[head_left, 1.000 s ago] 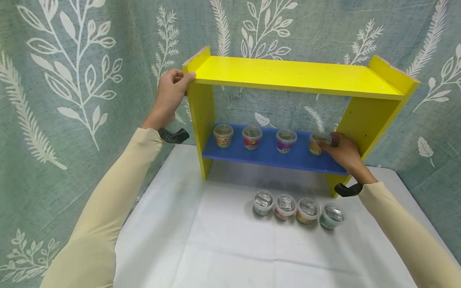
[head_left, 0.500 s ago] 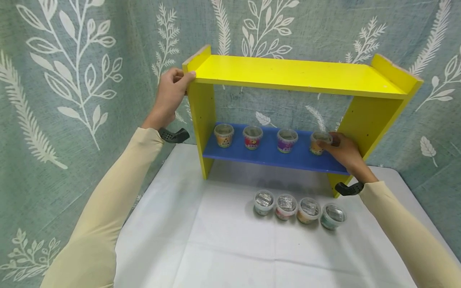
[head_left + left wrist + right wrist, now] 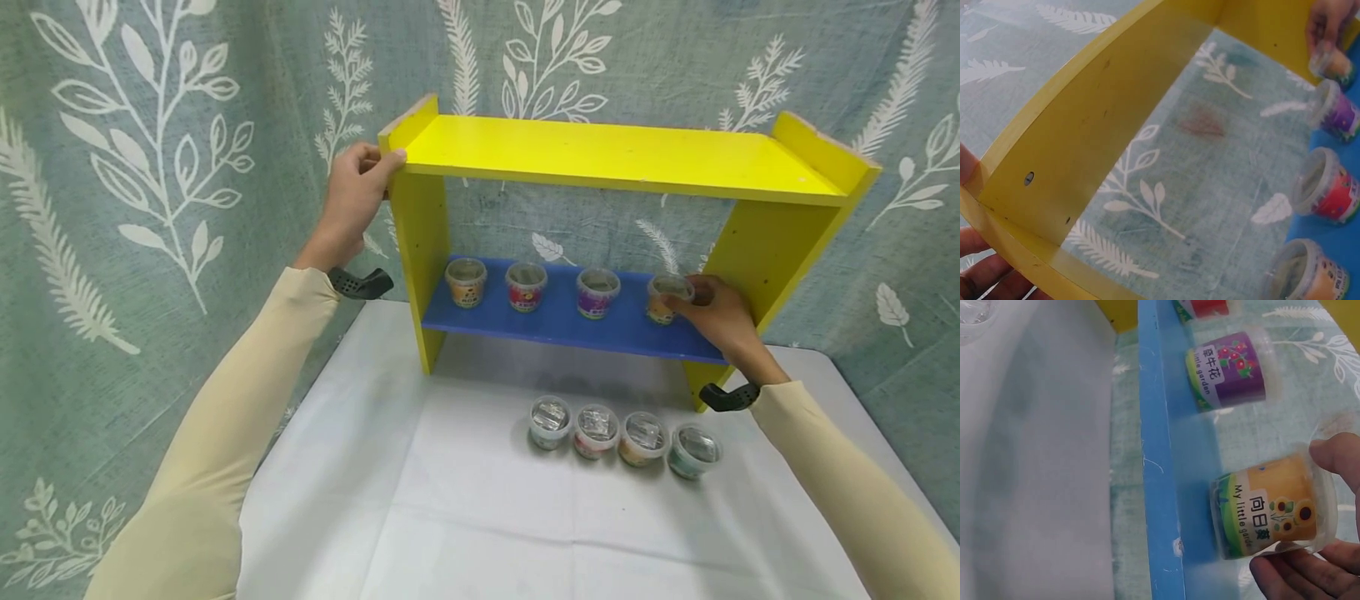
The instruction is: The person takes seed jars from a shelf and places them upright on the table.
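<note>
My left hand [image 3: 358, 196] grips the upper left corner of a yellow and blue shelf unit [image 3: 622, 162], thumb in front and fingers behind the side panel. On the blue lower board, my right hand [image 3: 716, 312] holds a clear plastic cup with an orange sunflower label [image 3: 1272, 512], thumb and fingers around its rim. To its left along the board stand a purple-labelled cup [image 3: 596, 296], a red-labelled cup [image 3: 525, 287] and another orange-labelled cup [image 3: 466, 283], all upright. The left wrist view shows the left fingers [image 3: 991, 275] wrapped under the yellow edge.
Several more cups with silvery packets inside stand in a row on the white tablecloth in front of the shelf, from a left one [image 3: 550, 422] to a green-labelled one [image 3: 693, 452]. A leaf-patterned green curtain [image 3: 285, 100] hangs behind and at both sides.
</note>
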Motion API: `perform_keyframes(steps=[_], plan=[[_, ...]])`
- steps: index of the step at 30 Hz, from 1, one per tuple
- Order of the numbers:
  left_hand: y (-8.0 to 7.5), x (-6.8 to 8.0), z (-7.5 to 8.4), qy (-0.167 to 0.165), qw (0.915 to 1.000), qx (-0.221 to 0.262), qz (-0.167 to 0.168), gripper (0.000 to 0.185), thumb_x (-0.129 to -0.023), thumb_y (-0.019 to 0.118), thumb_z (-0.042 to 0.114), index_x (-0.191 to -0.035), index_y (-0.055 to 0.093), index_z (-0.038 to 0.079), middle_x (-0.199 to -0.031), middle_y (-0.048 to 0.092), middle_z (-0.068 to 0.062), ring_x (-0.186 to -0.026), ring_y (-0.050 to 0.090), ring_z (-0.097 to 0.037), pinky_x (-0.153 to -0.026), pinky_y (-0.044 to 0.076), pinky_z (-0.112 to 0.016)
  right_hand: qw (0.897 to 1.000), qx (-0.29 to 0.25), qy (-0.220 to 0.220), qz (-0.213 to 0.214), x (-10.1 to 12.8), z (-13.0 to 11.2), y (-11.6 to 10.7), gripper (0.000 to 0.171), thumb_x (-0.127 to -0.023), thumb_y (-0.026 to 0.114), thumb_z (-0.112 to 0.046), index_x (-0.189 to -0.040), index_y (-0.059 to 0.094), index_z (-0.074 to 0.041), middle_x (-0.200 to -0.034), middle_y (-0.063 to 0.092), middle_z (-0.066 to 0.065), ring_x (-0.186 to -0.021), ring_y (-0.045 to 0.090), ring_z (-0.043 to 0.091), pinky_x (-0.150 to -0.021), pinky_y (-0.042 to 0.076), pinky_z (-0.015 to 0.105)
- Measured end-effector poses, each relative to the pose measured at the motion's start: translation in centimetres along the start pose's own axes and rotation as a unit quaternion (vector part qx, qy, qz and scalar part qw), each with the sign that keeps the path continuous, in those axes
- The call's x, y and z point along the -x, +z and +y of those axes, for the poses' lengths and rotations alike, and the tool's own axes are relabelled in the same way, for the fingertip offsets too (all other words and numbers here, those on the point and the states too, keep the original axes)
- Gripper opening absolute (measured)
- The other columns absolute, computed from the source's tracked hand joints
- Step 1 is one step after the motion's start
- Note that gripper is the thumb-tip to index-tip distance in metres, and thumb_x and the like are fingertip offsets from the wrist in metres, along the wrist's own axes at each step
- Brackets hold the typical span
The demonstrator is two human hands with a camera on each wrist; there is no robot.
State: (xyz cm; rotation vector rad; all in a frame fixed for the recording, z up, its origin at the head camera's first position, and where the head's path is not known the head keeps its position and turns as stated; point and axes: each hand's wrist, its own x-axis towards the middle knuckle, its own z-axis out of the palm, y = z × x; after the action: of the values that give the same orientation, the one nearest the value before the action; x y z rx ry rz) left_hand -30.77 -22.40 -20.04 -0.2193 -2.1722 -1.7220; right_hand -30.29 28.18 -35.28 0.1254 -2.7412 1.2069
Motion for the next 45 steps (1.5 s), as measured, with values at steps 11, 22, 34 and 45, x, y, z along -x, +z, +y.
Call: perform_keyframes(steps=[11,22,34,45], plan=[[0.0,-0.2,0.0,-0.002,1.0,-0.004,-0.001,0.037,-0.101,0.065,0.042,-0.121,0.061,0.011,-0.117,0.059,-0.005,-0.103,0.059,-0.021,-0.094,0.05,-0.036,1.0,0.008,0.004,-0.008,1.1,-0.7,-0.7,0.098,-0.091,0.063,-0.07,-0.157,0.037,-0.003,-0.145,0.05,0.027,-0.131,0.05,0.045,-0.107,0.041,0.063],[0.1,-0.2,-0.1,-0.002,1.0,-0.006,-0.003,0.037,-0.101,0.065,0.042,-0.12,0.061,0.011,-0.118,0.059,-0.005,-0.104,0.06,-0.021,-0.095,0.05,-0.036,0.999,0.003,-0.03,-0.011,2.2,-1.3,-0.6,0.083,-0.092,0.068,-0.062,-0.149,0.048,-0.005,-0.136,0.057,0.024,-0.127,0.056,0.043,-0.103,0.045,0.06],[0.1,-0.1,0.0,-0.005,1.0,-0.002,-0.001,0.037,-0.1,0.065,0.042,-0.12,0.061,0.011,-0.118,0.059,-0.004,-0.103,0.06,-0.021,-0.095,0.05,-0.036,0.998,0.003,-0.048,-0.028,3.4,-2.8,0.3,0.081,-0.094,0.068,-0.059,-0.15,0.048,-0.005,-0.136,0.058,0.022,-0.125,0.056,0.04,-0.102,0.046,0.06],[0.0,-0.1,-0.1,-0.003,1.0,0.001,-0.003,0.036,-0.101,0.065,0.041,-0.12,0.061,0.011,-0.116,0.059,-0.004,-0.103,0.06,-0.02,-0.095,0.05,-0.036,0.997,0.002,-0.06,-0.041,4.3,-3.8,1.0,0.076,-0.093,0.069,-0.059,-0.148,0.051,-0.01,-0.136,0.059,0.019,-0.123,0.059,0.037,-0.099,0.049,0.058]])
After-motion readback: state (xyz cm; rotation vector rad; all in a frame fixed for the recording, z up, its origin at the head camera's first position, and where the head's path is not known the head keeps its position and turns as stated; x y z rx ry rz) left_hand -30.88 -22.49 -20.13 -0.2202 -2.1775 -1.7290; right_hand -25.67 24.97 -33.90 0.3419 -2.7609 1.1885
